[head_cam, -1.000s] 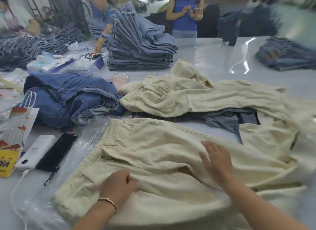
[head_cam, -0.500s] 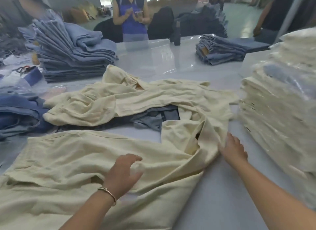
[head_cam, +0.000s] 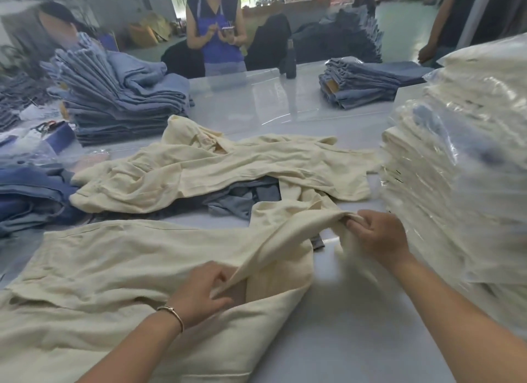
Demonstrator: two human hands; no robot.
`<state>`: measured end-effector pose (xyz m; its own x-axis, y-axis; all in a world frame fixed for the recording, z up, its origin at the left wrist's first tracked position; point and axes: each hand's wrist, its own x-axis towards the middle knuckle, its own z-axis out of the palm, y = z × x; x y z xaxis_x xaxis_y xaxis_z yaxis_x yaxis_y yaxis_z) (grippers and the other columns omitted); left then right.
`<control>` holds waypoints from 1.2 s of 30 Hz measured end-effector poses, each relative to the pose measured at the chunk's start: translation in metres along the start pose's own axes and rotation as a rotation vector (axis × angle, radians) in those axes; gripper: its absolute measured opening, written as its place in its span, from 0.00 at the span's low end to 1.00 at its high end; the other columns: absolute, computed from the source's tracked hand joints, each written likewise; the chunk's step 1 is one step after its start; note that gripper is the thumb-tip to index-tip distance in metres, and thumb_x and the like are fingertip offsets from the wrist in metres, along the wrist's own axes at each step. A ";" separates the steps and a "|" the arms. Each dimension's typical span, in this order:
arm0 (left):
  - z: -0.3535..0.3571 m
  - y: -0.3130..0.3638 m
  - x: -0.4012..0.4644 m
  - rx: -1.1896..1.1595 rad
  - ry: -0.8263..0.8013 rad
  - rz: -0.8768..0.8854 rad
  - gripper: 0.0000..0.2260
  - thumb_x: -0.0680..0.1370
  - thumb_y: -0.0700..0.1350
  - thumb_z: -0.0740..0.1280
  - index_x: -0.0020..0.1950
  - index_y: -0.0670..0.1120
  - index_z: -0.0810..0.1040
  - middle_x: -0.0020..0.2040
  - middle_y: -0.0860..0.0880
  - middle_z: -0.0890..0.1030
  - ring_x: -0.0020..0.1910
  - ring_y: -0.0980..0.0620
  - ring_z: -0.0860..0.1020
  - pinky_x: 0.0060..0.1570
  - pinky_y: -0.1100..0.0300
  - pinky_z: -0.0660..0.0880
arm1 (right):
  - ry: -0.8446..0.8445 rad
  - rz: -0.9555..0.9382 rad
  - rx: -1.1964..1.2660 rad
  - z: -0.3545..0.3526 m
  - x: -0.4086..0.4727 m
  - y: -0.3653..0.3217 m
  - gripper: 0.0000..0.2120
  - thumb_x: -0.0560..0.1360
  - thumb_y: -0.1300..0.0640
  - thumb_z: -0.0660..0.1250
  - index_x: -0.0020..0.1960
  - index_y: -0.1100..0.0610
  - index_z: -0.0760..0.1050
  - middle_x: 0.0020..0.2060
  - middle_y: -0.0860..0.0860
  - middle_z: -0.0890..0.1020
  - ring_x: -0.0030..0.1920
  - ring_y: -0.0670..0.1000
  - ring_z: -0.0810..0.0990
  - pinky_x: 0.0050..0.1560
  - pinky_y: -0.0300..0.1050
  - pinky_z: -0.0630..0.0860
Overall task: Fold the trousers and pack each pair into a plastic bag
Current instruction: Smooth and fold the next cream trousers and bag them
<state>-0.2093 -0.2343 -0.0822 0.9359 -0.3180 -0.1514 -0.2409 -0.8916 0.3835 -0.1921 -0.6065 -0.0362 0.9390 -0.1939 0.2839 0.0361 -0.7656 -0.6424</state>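
Two hands work one pair of cream trousers (head_cam: 119,257) spread along the near edge of the table (head_cam: 350,311). The left hand (head_cam: 199,293), a thin bracelet at the wrist, pins the cloth at the middle of the pair, its fingers curled and pinching a fold. The right hand (head_cam: 376,234) is closed on the end of a trouser leg, bunched in the fingers and lifted just off the table, so that a taut ridge of fabric runs between both hands.

This cloth looks soft, light and limp, perhaps a cotton weave: it sags wherever nothing holds it and creases readily. It should not slip on the smooth tabletop much, yet it will drag and wrinkle if pulled by one point only. Hems, waistband and side seams seem the best places to grip, with a flat palm to smooth each fold.

Just beyond, near the table's middle, a second cream pair (head_cam: 216,171) lies rumpled over some grey-blue cloth (head_cam: 245,200). Along the right edge stands a tall stack of bagged cream trousers (head_cam: 462,166), the plastic glossy and probably slippery. Loose denim (head_cam: 31,194) lies at the left edge, with a stack of folded jeans (head_cam: 119,97) behind it and a lower stack (head_cam: 368,83) towards the far right. A dark bottle (head_cam: 290,60) stands at the far edge, with people beyond it.
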 end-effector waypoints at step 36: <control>0.002 0.016 -0.061 -0.086 0.315 0.182 0.12 0.67 0.41 0.68 0.35 0.51 0.65 0.32 0.55 0.69 0.32 0.54 0.66 0.32 0.60 0.62 | -0.439 0.570 1.471 0.025 -0.051 0.007 0.06 0.70 0.62 0.67 0.36 0.55 0.79 0.39 0.53 0.83 0.38 0.49 0.81 0.40 0.40 0.79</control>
<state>-0.2706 -0.2297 -0.0690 0.9162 -0.3421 0.2085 -0.4005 -0.7953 0.4551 -0.2317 -0.5868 -0.0730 0.9545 0.1452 -0.2603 -0.2943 0.5982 -0.7453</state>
